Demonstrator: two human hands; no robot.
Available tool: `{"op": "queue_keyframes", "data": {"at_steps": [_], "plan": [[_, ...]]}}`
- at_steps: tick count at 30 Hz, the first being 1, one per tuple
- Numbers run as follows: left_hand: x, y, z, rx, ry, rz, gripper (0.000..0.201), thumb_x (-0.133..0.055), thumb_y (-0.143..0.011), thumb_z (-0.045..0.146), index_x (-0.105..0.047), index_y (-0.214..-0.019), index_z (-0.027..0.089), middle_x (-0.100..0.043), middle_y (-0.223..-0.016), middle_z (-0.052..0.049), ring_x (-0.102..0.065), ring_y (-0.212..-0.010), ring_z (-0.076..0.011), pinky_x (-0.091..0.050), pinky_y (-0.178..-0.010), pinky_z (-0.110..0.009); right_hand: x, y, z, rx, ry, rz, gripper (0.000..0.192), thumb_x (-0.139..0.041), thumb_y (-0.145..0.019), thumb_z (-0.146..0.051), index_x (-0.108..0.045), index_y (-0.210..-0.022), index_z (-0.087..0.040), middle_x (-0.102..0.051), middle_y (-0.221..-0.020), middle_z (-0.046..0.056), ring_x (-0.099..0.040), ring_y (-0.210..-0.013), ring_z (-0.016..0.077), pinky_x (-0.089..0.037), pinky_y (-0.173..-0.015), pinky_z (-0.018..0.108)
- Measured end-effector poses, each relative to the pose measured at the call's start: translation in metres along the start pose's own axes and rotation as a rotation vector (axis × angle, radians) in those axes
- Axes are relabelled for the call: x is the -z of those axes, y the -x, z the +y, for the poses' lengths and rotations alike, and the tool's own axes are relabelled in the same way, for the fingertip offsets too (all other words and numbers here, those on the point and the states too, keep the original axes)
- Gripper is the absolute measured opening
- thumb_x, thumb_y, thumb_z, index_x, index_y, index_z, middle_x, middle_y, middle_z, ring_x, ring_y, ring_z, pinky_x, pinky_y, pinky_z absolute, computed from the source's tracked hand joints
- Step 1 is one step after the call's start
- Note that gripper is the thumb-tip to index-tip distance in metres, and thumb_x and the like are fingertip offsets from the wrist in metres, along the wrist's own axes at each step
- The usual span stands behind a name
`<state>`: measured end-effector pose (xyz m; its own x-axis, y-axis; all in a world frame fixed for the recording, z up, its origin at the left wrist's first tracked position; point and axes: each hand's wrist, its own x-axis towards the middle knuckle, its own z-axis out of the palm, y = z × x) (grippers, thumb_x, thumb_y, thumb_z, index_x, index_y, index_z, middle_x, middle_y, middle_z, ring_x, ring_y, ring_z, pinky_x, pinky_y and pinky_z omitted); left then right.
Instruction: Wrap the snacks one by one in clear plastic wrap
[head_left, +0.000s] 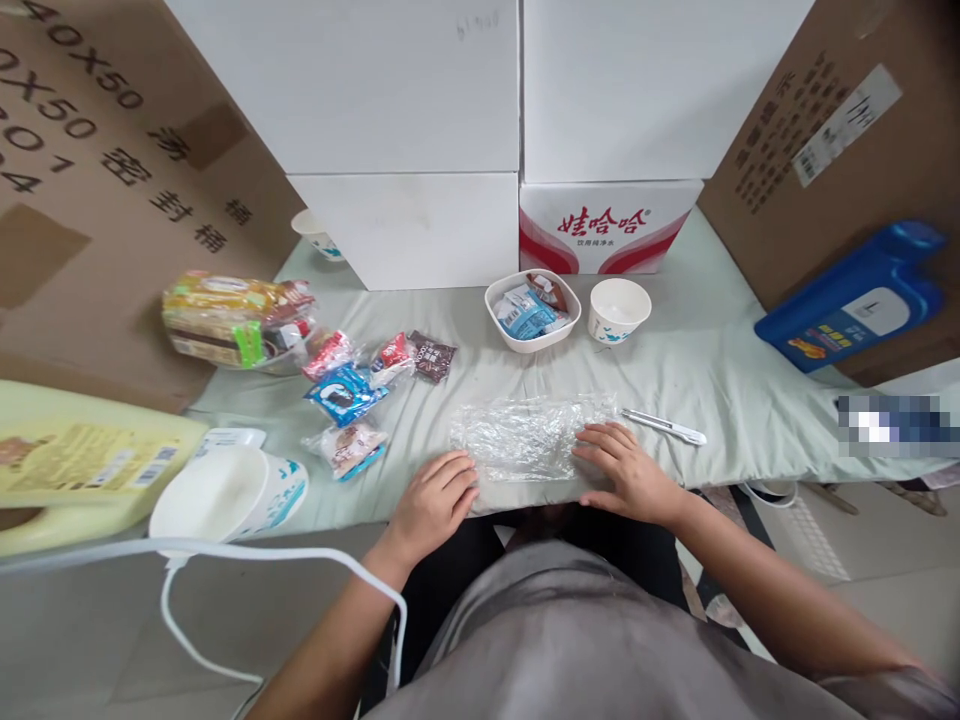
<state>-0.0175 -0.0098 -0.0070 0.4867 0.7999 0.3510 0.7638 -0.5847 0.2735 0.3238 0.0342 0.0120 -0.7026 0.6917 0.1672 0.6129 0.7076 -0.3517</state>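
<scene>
a clear plastic sheet (517,438) is lying spread out already on the cloth (465,315), with wrinkles remaining all over; the left hand (436,500) is resting at its left edge, the right hand (626,475) on its right end, thumbs standing apart from fingers, clamping nothing. a white bowl (546,343) is holding wrapped packets (526,316), and a paper cup (616,324) is standing just beside it.

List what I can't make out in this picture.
Head view:
Palms of the left hand and right hand: hidden by their backs.
Pale yellow bottle: one end cut off by left edge.
Pixelated object: identity hidden by the mosaic.
Bottom of the white bowl: hidden by packets.
</scene>
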Motion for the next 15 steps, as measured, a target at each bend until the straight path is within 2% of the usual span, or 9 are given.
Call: {"op": "queue_keyframes", "data": {"at_steps": [2, 4, 7, 10, 15], "plan": [[-0.002, 0.003, -0.005, 0.001, -0.012, 0.034, 0.022, -0.050, -0.090, 0.014, -0.066, -0.105, 0.019, -0.069, -0.107, -0.007, -0.060, -0.110, -0.0215, -0.050, -0.100, -0.040, 0.000, 0.019, 0.007, 0.007, -0.006, -0.039, 0.054, -0.061, -0.086, -0.049, -0.054, -0.130, -0.017, -0.054, -0.137, 0.016, -0.045, -0.130, 0.0316, -0.037, -0.107, 0.053], [-0.002, 0.005, -0.009, 0.002, -0.018, 0.049, 0.024, -0.049, -0.090, 0.011, -0.065, -0.105, 0.019, -0.069, -0.106, -0.007, -0.061, -0.108, -0.0211, -0.051, -0.098, -0.039, -0.001, 0.035, 0.012, -0.032, -0.006, -0.019, 0.044, -0.058, -0.090, -0.038, -0.054, -0.129, -0.020, -0.055, -0.136, 0.014, -0.047, -0.128, 0.0301, -0.041, -0.103, 0.052], [0.001, 0.005, -0.010, 0.013, 0.013, 0.050, 0.022, -0.047, -0.090, 0.011, -0.066, -0.097, 0.020, -0.070, -0.104, -0.006, -0.062, -0.107, -0.0210, -0.051, -0.097, -0.039, -0.001, 0.050, 0.011, -0.071, -0.055, 0.054, 0.024, -0.054, -0.093, -0.027, -0.061, -0.115, -0.023, -0.062, -0.125, 0.011, -0.054, -0.121, 0.0265, -0.046, -0.100, 0.049], [0.005, 0.000, -0.009, 0.054, 0.085, 0.052, 0.021, -0.044, -0.090, 0.011, -0.063, -0.094, 0.020, -0.069, -0.100, -0.006, -0.061, -0.108, -0.0211, -0.050, -0.096, -0.039, 0.004, 0.052, 0.006, -0.090, -0.158, 0.108, 0.015, -0.050, -0.094, -0.023, -0.064, -0.100, -0.024, -0.068, -0.109, 0.009, -0.060, -0.109, 0.0238, -0.051, -0.093, 0.044], [0.008, -0.012, -0.008, 0.084, 0.133, -0.027, 0.017, -0.058, -0.088, 0.025, -0.061, -0.103, 0.019, -0.066, -0.102, -0.008, -0.059, -0.105, -0.0236, -0.049, -0.095, -0.040, 0.007, 0.046, 0.008, -0.252, -0.220, 0.223, 0.016, -0.044, -0.096, -0.026, -0.060, -0.097, -0.022, -0.068, -0.093, 0.008, -0.066, -0.090, 0.0209, -0.055, -0.077, 0.036]]}}
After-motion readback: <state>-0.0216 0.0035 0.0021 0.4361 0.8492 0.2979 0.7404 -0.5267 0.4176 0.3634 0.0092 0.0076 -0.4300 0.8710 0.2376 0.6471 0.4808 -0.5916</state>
